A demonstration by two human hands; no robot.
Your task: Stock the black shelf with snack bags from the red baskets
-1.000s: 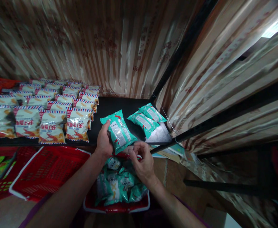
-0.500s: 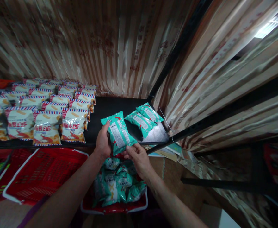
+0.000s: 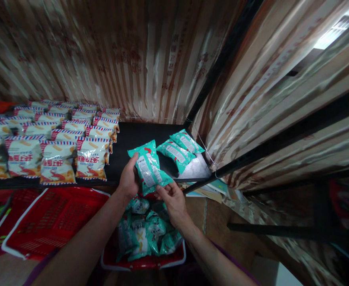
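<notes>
A teal snack bag (image 3: 147,170) is held between my two hands, just in front of the shelf edge, its printed back panel facing me. My left hand (image 3: 129,176) grips its left side with the thumb on top. At the lower right corner, my right hand (image 3: 172,200) pinches the bag with thumb and fingers. Two more teal bags lie on the black shelf (image 3: 132,133) to the right: a nearer one (image 3: 177,154) and one behind it (image 3: 187,141). Below my hands, a red basket (image 3: 144,264) holds several teal bags (image 3: 140,238).
Rows of white and orange snack bags (image 3: 58,161) stand on the shelf's left part. An empty-looking red basket (image 3: 55,222) with a white handle sits below them. A black diagonal post (image 3: 222,65) and striped curtains (image 3: 150,59) bound the shelf. Cardboard (image 3: 208,194) lies below right.
The held bag has turned slightly and its lower right corner is bent under my right hand's fingers. Both hands stay in nearly the same place. The other bags have not moved.
</notes>
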